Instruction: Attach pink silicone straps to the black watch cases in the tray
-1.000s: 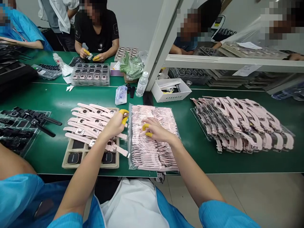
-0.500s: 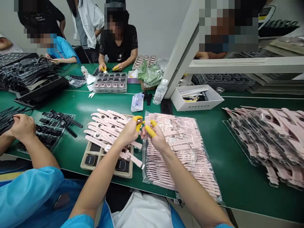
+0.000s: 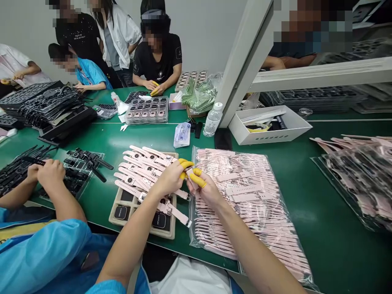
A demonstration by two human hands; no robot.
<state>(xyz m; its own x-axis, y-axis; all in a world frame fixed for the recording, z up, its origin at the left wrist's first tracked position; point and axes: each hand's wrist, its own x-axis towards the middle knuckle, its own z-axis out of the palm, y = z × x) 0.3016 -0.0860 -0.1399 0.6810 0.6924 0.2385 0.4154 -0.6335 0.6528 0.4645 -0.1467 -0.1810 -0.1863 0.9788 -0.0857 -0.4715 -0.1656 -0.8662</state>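
Note:
My left hand [image 3: 171, 176], with yellow finger cots, is closed in a pinch at the end of a pink watch strap [image 3: 190, 174]. What its fingertips hold there is mostly hidden. My right hand [image 3: 206, 188], also in yellow cots, grips the strap between thumb and fingers, and the two hands meet. Below and left of them, several pink-strapped watches [image 3: 150, 168] lie across a beige compartment tray [image 3: 112, 216] with dark square pieces in it. Under my right forearm lies a clear bag [image 3: 275, 228] packed with pink straps, a few loose straps [image 3: 243, 190] on top.
At left, a neighbour's hands [image 3: 50, 175] work beside black watches [image 3: 87, 159]. A bottle [image 3: 212, 120], a dark phone-like slab [image 3: 223, 139] and a white box [image 3: 275, 132] stand behind the bag. Stacked trays with pink straps [image 3: 361, 179] lie at right. Across the table sits another person [image 3: 157, 57].
My hands have come closer together, and the strap end that stood up between them is now tucked between my fingers. The view has shifted left. The neighbour's hands have come together.

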